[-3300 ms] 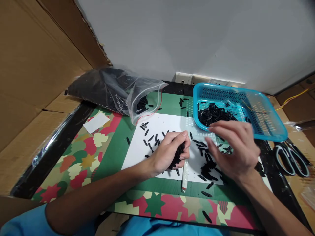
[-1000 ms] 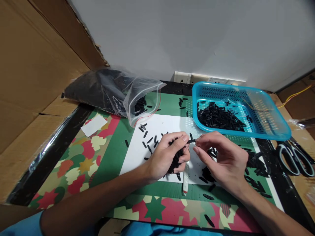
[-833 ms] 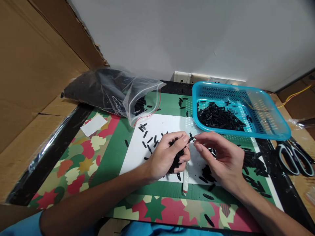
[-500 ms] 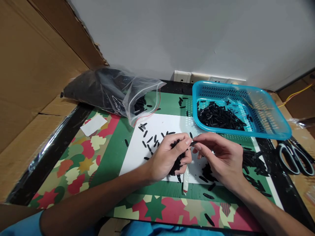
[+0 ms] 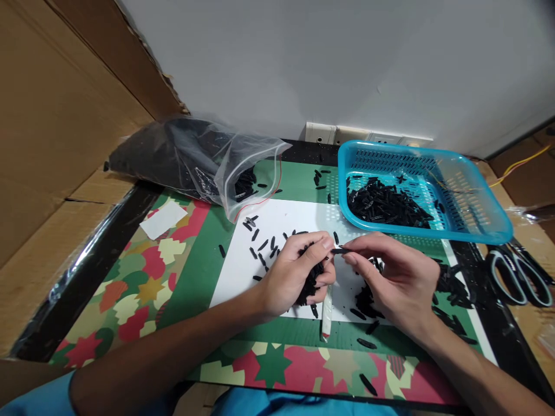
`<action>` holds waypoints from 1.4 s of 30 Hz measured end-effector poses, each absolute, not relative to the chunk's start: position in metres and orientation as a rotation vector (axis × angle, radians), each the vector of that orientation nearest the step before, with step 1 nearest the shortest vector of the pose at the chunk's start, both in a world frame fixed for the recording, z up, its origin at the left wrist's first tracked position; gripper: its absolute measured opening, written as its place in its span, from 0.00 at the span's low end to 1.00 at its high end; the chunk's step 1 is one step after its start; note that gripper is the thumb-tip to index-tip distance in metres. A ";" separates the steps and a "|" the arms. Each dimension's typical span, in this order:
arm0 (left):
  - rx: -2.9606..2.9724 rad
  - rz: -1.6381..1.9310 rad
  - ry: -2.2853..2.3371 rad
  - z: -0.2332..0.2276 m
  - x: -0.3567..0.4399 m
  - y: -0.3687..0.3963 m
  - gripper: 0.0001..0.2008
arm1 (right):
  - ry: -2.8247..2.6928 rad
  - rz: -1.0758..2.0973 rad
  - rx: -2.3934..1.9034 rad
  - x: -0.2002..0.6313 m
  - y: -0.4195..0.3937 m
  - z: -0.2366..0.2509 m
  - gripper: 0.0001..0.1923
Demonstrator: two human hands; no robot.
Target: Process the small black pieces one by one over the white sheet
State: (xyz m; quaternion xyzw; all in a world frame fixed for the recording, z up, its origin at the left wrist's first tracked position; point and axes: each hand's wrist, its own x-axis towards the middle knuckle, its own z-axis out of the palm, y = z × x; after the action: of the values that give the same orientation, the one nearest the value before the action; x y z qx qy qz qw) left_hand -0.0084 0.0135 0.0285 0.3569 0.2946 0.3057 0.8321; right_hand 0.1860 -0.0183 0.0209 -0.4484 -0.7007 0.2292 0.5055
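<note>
My left hand [image 5: 295, 274] is curled around a handful of small black oblong pieces [image 5: 313, 277] and rests on a white sheet [image 5: 281, 222]. A single black piece [image 5: 339, 251] is pinched between my right hand's [image 5: 396, 283] thumb and forefinger, its other end against my left thumb. A white stick [image 5: 326, 309] pokes down from under my left hand. Loose black pieces [image 5: 260, 242] lie on the sheet, and a small pile [image 5: 363, 300] lies under my right hand.
A blue plastic basket [image 5: 477, 228] with black pieces stands at the back right. An open clear zip bag [image 5: 195, 159] of black pieces lies at the back left. Scissors [image 5: 515, 277] lie at the right edge. Cardboard walls rise on the left. The mat [image 5: 143, 277] is patterned.
My right hand came back from the basket side with one black piece pinched and brought it to my left thumb. In the last second both hands barely shifted.
</note>
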 end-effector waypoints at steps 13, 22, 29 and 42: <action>0.751 0.619 0.731 0.028 -0.006 0.013 0.21 | -2.014 -0.221 -1.061 0.214 0.000 0.031 0.19; 0.791 0.571 0.738 0.023 -0.004 0.009 0.24 | -2.000 0.408 -1.002 0.181 -0.015 0.021 0.09; 0.744 0.581 0.756 0.028 -0.004 0.011 0.23 | -1.830 0.592 -1.038 0.185 -0.015 0.025 0.08; 0.704 0.619 0.579 0.029 -0.009 0.013 0.21 | -1.601 0.745 -1.111 0.185 -0.017 0.021 0.04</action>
State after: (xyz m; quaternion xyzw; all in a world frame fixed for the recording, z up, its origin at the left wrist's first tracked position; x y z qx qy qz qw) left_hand -0.0086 0.0131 0.0291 0.3343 0.2749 0.2943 0.8521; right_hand 0.1854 -0.0170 0.0214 -0.4599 -0.6632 0.3087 0.5034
